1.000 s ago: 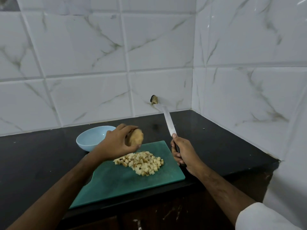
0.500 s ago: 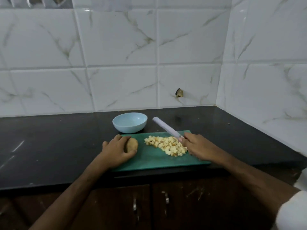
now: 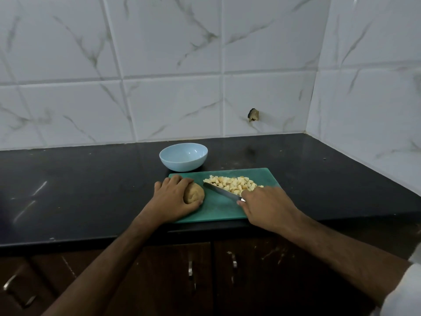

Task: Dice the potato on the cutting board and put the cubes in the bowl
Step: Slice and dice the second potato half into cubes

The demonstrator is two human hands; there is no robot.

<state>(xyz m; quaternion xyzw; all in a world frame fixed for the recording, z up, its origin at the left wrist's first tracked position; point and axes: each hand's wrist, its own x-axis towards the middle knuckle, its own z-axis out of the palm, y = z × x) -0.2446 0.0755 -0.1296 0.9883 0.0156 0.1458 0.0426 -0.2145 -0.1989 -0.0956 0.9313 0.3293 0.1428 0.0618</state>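
Observation:
A green cutting board (image 3: pixel 218 210) lies at the front edge of the black counter. My left hand (image 3: pixel 173 198) grips a brown potato piece (image 3: pixel 194 195) on the board's left end. My right hand (image 3: pixel 266 207) holds a knife (image 3: pixel 221 190) by its handle. The blade lies low over the board, its tip pointing left toward the potato. A heap of pale potato cubes (image 3: pixel 234 184) sits on the board's far right part, just behind the blade. A light blue bowl (image 3: pixel 183 156) stands behind the board with nothing visible inside.
The black counter (image 3: pixel 79 190) runs left and right, with white marble-look tiled walls behind and to the right. A small dark hole in the tile (image 3: pixel 253 115) shows above the counter. Brown cabinet doors with metal handles (image 3: pixel 190 269) are below the counter edge.
My left hand lowered the potato piece from the air onto the board. My right hand brought the knife down from pointing up at the wall to lying low beside the cubes.

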